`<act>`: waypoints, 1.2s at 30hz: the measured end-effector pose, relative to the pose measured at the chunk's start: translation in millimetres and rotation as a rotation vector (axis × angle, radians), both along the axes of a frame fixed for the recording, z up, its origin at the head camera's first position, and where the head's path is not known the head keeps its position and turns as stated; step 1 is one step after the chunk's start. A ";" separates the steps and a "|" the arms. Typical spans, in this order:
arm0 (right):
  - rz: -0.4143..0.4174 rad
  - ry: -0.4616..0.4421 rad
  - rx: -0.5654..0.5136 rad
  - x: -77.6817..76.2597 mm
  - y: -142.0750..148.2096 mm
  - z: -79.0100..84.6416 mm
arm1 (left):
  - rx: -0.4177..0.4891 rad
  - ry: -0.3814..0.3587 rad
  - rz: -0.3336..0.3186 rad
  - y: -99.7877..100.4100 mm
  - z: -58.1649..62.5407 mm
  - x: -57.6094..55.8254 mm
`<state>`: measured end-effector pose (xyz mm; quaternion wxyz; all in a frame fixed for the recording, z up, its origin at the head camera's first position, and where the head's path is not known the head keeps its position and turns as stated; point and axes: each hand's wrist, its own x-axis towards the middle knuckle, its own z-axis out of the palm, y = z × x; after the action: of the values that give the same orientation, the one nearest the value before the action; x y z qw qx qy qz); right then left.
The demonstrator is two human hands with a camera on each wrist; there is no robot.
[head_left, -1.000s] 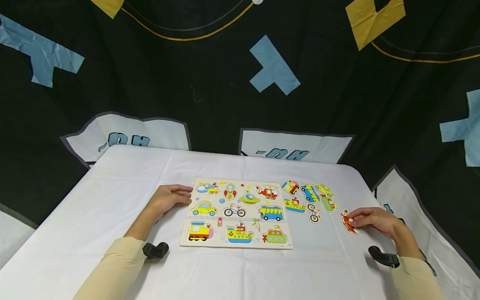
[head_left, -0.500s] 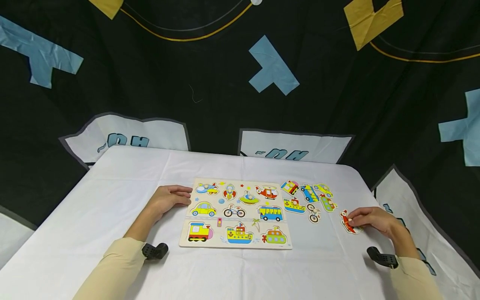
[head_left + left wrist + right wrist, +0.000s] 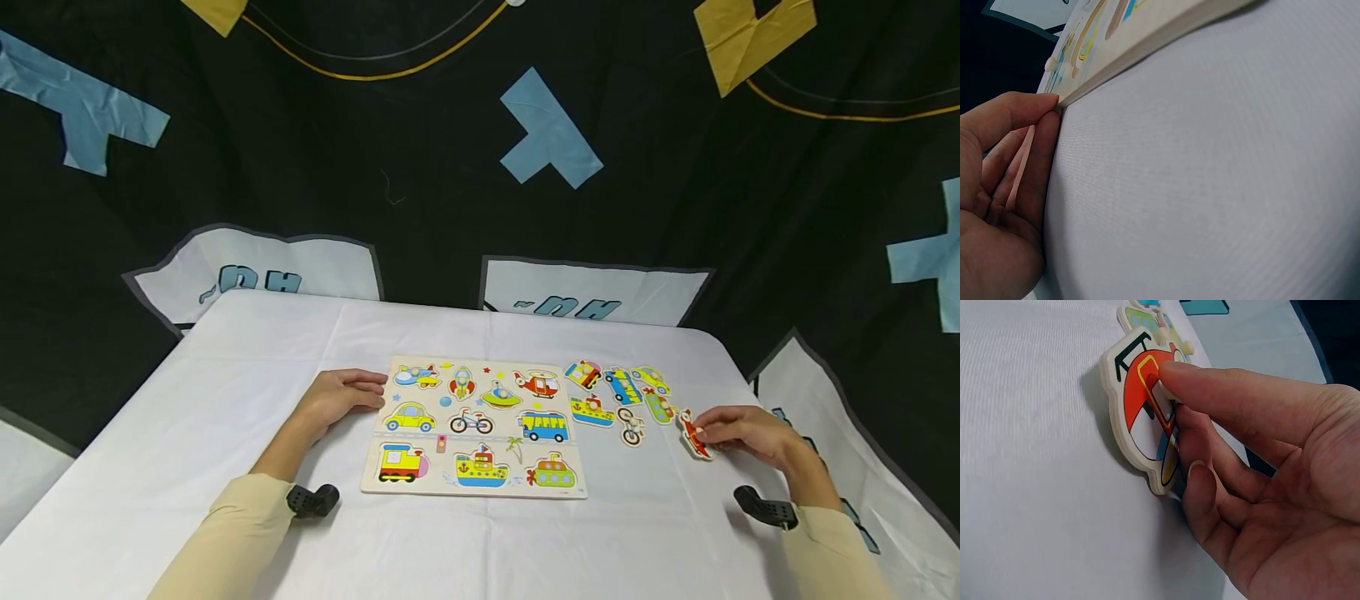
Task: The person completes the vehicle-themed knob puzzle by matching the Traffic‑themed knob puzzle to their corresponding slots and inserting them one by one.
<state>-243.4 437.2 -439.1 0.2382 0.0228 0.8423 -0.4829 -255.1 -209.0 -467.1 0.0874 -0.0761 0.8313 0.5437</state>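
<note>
Well off the right edge of the board (image 3: 495, 438), past the other loose pieces: one red helicopter piece (image 3: 691, 439), tilted, pinched between the thumb and fingers of the right hand (image 3: 750, 431). Fingers drawn narrow on it, thumb laid over the printed face, other fingers curled close behind the side away from the board. Contact between its lower rim and the surface (image 3: 420, 550) hard to judge.

Between helicopter and board, six more pieces, one of each kind: one train (image 3: 582, 375) and one ship (image 3: 592, 411) nearest the board, then one bus (image 3: 622, 386) and one bicycle (image 3: 632, 426), then one car (image 3: 651, 380) and one submarine (image 3: 660, 405) farther from it. Seven loose pieces in all, against ten vehicle shapes on the board.

At the left edge of the board, one left hand (image 3: 336, 401), fingers loosely extended, tips touching that edge, thumb and forefinger close together.

Only from the right wrist: the helicopter's thick pale wooden rim and its shadow on the white cloth. Only from the left wrist: the board's side face, shallow recesses, one pale knob standing up. Only from the head: the full count of pieces, plus, behind the board, one black backdrop (image 3: 435, 167) with three blue shapes (image 3: 551, 125) and two gold ones.
</note>
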 end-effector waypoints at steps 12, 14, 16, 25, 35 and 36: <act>-0.039 0.022 -0.025 -4.1 -9.6 4.2 | 0.016 -0.004 0.017 1.4 -0.1 0.2; -0.045 0.030 -0.028 -4.6 -10.4 4.6 | 0.026 -0.008 0.021 1.3 -0.3 0.4; -0.056 0.035 -0.029 -5.2 -10.5 5.3 | 0.031 -0.007 0.011 1.8 -0.2 0.3; -0.050 0.064 0.012 -12.3 -24.3 9.7 | 0.040 -0.001 0.002 0.6 1.9 2.3; 0.000 0.111 0.015 -32.6 -59.3 19.6 | 0.009 -0.002 0.008 0.9 1.0 0.9; 0.008 0.112 0.013 -35.1 -64.1 20.5 | 0.011 -0.003 0.009 1.1 1.0 1.0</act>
<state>-278.4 373.2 -418.6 0.1924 -0.0060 0.8575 -0.4771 -254.1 -207.8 -466.1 0.0866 -0.0804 0.8277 0.5485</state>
